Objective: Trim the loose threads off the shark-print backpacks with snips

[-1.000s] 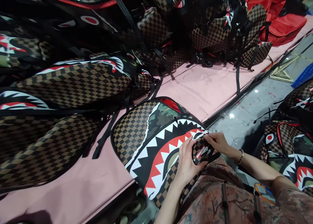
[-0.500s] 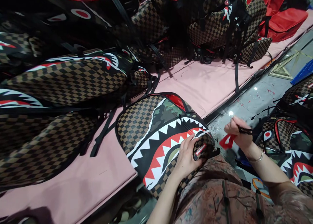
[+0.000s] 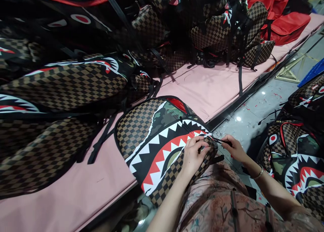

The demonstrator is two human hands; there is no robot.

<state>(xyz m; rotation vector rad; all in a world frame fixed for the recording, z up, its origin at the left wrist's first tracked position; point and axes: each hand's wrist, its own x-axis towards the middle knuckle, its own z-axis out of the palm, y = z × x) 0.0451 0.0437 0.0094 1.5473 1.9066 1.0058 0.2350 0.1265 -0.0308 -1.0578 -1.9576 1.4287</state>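
Observation:
A backpack [image 3: 141,124] with brown-and-black checks, camouflage and a printed shark mouth lies on the pink-covered table, its lower corner over the edge against my lap. My left hand [image 3: 193,156] is on its pocket end, thumb and forefinger curled together on the material; whatever small part they pinch is hidden. To the right, my right hand [image 3: 234,147] is closed on a slim dark tool [image 3: 221,141], perhaps thread snips. Its tip points left, at the pack's edge close to my left fingers. A bit of red shows below the right hand.
More checked backpacks [image 3: 76,80] with dangling black straps are piled along the pink table [image 3: 192,87]. Red bags [image 3: 288,26] lie at the far end. Further shark-print backpacks [image 3: 298,151] stand to the right. Scraps litter the grey floor [image 3: 243,117].
My right hand has come left and down to the backpack's edge, the dark tool now pointing at it. The red strip below that hand is mostly out of sight. My left fingers have drawn together.

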